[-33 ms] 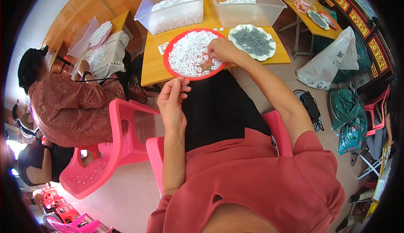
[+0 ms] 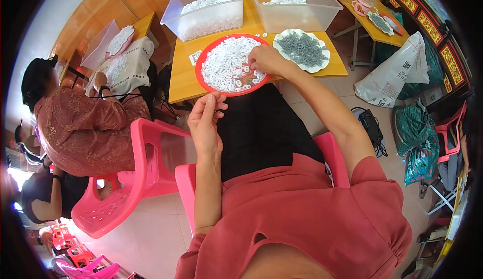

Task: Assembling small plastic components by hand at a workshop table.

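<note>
A round red tray [image 2: 199,77] sits at the table's front edge, heaped with small white oval ring-shaped pieces [image 2: 226,60]. At its near rim, my left hand [image 2: 207,112] is closed with thumb and fingertips pressed together; whatever they pinch is too small to make out. My right hand [image 2: 269,60] reaches over the tray's right side, its curled fingertips down among the white pieces. What those fingers hold is hidden. Just right of that hand stands a white scalloped plate [image 2: 322,66] full of small grey pieces [image 2: 301,49].
Two clear plastic bins [image 2: 171,19] [image 2: 297,19] with white pieces stand at the back of the yellow table [image 2: 183,90]. To my left a co-worker [image 2: 83,128] sits beside a pink chair [image 2: 138,168]. A white sack [image 2: 390,75] and green bags [image 2: 420,148] lie at right.
</note>
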Motion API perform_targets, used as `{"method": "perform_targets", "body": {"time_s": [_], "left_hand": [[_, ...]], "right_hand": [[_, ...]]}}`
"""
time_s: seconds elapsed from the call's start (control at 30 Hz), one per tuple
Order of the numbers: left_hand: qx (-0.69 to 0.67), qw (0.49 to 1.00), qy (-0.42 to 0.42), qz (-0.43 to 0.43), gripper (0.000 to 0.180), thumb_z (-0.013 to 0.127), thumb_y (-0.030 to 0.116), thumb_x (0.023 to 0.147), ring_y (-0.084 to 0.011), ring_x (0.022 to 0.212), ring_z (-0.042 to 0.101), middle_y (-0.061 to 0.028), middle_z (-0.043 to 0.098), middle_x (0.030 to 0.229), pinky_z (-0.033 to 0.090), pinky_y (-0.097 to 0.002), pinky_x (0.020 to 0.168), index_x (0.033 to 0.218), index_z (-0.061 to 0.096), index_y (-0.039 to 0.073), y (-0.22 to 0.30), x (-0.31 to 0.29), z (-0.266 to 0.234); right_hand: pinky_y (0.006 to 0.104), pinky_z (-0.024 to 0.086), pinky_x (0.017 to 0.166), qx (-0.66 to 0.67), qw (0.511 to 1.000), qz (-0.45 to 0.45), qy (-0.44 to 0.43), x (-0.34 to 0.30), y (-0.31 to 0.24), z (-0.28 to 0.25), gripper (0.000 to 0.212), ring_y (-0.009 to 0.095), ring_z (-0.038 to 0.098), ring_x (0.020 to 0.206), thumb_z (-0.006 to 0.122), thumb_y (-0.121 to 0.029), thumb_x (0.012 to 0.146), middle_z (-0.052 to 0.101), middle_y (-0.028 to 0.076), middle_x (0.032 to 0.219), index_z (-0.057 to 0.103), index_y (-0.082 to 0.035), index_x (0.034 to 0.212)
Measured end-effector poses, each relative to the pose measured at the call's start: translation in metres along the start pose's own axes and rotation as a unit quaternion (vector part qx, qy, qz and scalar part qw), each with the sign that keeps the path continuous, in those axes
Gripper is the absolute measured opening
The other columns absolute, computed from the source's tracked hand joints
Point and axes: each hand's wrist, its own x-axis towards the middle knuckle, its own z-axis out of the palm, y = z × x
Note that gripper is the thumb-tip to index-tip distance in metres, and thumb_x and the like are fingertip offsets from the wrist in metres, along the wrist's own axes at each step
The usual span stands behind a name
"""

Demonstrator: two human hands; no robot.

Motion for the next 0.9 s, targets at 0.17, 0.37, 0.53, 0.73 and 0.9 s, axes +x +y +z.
{"method": "perform_targets", "body": {"time_s": [0.17, 0.37, 0.53, 0.73, 0.9], "left_hand": [[0.001, 1.0, 0.015, -0.008, 0.021, 0.066, 0.021, 0.105, -0.0082, 0.084, 0.069, -0.0056, 0.077, 0.102, 0.048, -0.0205, 0.072, 0.113, 0.074, 0.003, -0.002, 0.006, -0.007], [0.019, 0.999, 0.024, -0.023, 0.021, 0.066, 0.021, 0.105, -0.0075, 0.084, 0.069, -0.005, 0.078, 0.102, 0.048, -0.0204, 0.072, 0.113, 0.075, 0.004, -0.012, 0.01, -0.008], [0.032, 0.999, 0.03, -0.03, 0.021, 0.066, 0.022, 0.105, -0.0081, 0.084, 0.068, -0.0049, 0.077, 0.103, 0.048, -0.0213, 0.073, 0.114, 0.074, 0.005, -0.018, 0.013, -0.015], [0.038, 0.998, 0.019, -0.039, 0.021, 0.066, 0.023, 0.105, -0.0088, 0.086, 0.068, -0.0045, 0.077, 0.104, 0.048, -0.0221, 0.075, 0.115, 0.072, 0.005, -0.021, 0.013, -0.013], [0.034, 0.998, 0.021, -0.038, 0.021, 0.066, 0.023, 0.105, -0.0092, 0.085, 0.069, -0.0047, 0.077, 0.103, 0.049, -0.022, 0.074, 0.115, 0.073, 0.005, -0.019, 0.014, -0.015]], "right_hand": [[0.0476, 0.058, 0.078, -0.005, 0.999, 0.034, 0.014, 0.0, -0.002, -0.004, 0.009, 0.034, 0.073, 0.092, 0.076, -0.015, 0.079, 0.076, 0.015, 0.092, 0.079, -0.009, 0.084], [0.0485, 0.058, 0.079, 0.001, 1.0, -0.03, 0.004, -0.001, -0.02, -0.017, 0.012, 0.036, 0.074, 0.095, 0.075, -0.016, 0.08, 0.076, 0.019, 0.093, 0.078, -0.007, 0.087], [0.0475, 0.057, 0.078, -0.103, 0.992, 0.073, -0.001, -0.009, -0.044, -0.021, 0.022, 0.036, 0.074, 0.091, 0.077, -0.022, 0.078, 0.076, 0.019, 0.092, 0.078, -0.005, 0.092], [0.0486, 0.057, 0.079, 0.0, 0.997, 0.041, 0.061, 0.013, -0.026, -0.005, 0.02, 0.037, 0.073, 0.091, 0.076, -0.023, 0.082, 0.076, 0.018, 0.096, 0.078, -0.007, 0.093], [0.0483, 0.056, 0.08, -0.022, 0.999, 0.012, 0.034, 0.021, -0.031, 0.011, 0.015, 0.037, 0.073, 0.091, 0.074, -0.018, 0.083, 0.076, 0.018, 0.093, 0.079, -0.007, 0.091]]}}
